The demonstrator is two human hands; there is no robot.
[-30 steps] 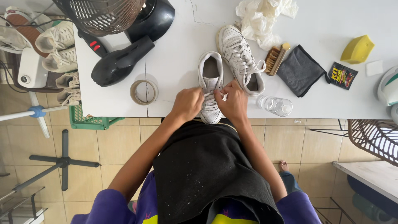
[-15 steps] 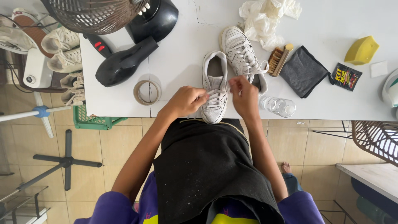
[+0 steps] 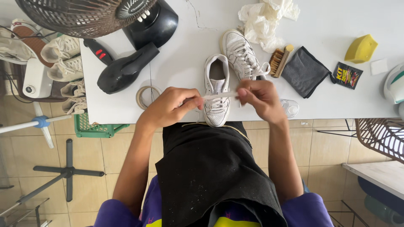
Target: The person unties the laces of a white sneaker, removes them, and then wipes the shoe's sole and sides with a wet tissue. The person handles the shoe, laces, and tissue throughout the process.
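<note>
A white sneaker [image 3: 215, 80] stands on the white table [image 3: 185, 46] near its front edge, toe toward me. My left hand [image 3: 170, 107] and my right hand [image 3: 259, 97] each pinch one end of a white shoelace [image 3: 219, 96], stretched level between them just above the sneaker's laced front. A second white sneaker [image 3: 240, 52] lies tilted right behind the first, its laces loose.
A black hair dryer [image 3: 126, 69], a tape roll [image 3: 147, 96] and a fan base [image 3: 155, 23] sit left. A brush [image 3: 280, 61], grey cloth [image 3: 304, 72], crumpled white rag [image 3: 265, 21], yellow sponge [image 3: 362, 48], small packet [image 3: 347, 75] and clear cup [image 3: 289, 108] lie right. More shoes [image 3: 63, 54] stand on a rack at the left.
Both hands have risen from the sneaker's laces and drawn apart, pulling a length of lace taut between them. The view has shifted slightly.
</note>
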